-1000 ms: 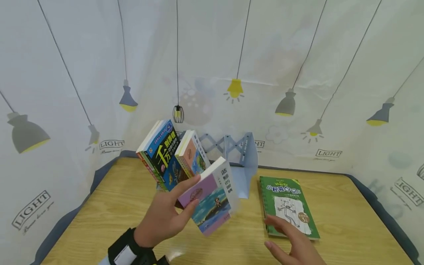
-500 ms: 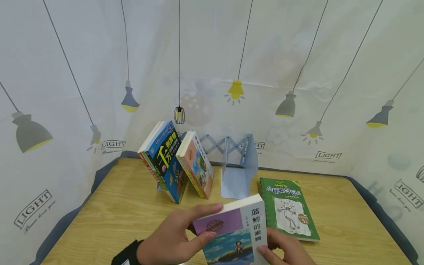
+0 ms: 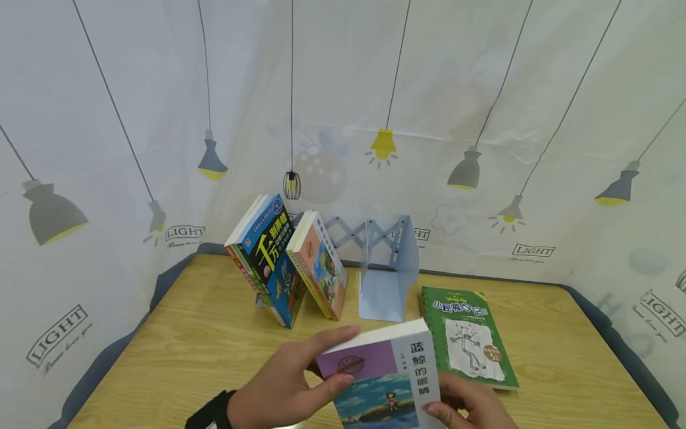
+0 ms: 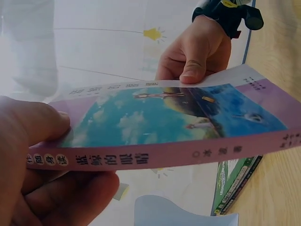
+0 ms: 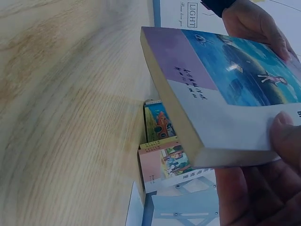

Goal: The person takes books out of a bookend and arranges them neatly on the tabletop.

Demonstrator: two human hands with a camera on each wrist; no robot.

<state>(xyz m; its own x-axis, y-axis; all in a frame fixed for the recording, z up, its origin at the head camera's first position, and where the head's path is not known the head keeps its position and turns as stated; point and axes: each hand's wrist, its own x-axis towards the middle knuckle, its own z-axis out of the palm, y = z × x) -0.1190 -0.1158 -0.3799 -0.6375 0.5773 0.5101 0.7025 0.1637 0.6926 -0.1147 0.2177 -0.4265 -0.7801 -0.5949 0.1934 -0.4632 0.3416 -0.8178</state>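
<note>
In the head view I judge I am part-way through: at left of centre in the frame, the big books [image 3: 276, 268] and the small orange books [image 3: 324, 262] stand tilted along the blue rack [image 3: 382, 295], so that much looks done. Left over, it seems, are two: the purple book [image 3: 380, 381] at the bottom centre, and the green book [image 3: 471, 339], which lies flat on the table [image 3: 568, 357] at right, untouched. The purple book sits between my hands — my left hand [image 3: 286, 381] pinches its left side, my right hand [image 3: 468, 402] its right edge.

In the left wrist view, my left hand comes in from the left of the frame, thumb on the cover, fingers under the spine; at upper centre my right thumb presses the opposite edge.

In the right wrist view, the purple book is held clear of the table. My right hand, lower right, grips it between thumb and fingers; my left thumb lies on the cover at upper right — its fingers are hidden behind.
</note>
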